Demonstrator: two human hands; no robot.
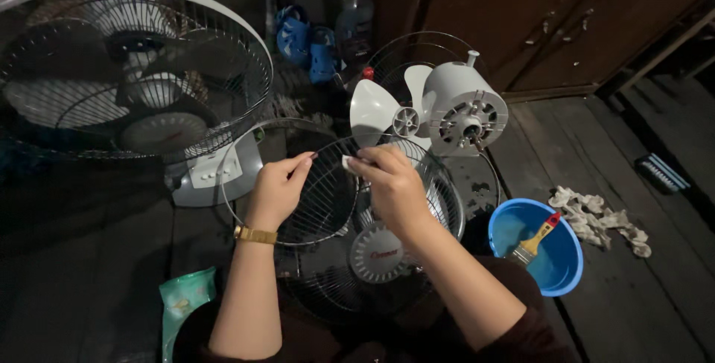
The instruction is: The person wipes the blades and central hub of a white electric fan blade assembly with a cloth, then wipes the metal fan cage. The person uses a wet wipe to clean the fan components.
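While the wire fan guard (335,214) is steadied over the lap, a small white wipe (348,162) is pressed to its upper rim.

The guard is tilted up toward the camera, probably so that its wires can be reached; its rim is pinched by the left hand (277,188), thumb and forefinger closed on the wire, wrist bent back. The wipe is clamped in the curled fingers of the right hand (391,184), forearm angled in from the right. Behind it a dismantled fan motor (463,110) with white blades (380,110) is seen; a blue basin (570,270) holding a paintbrush (535,240) is set alongside, near crumpled rags (599,218).
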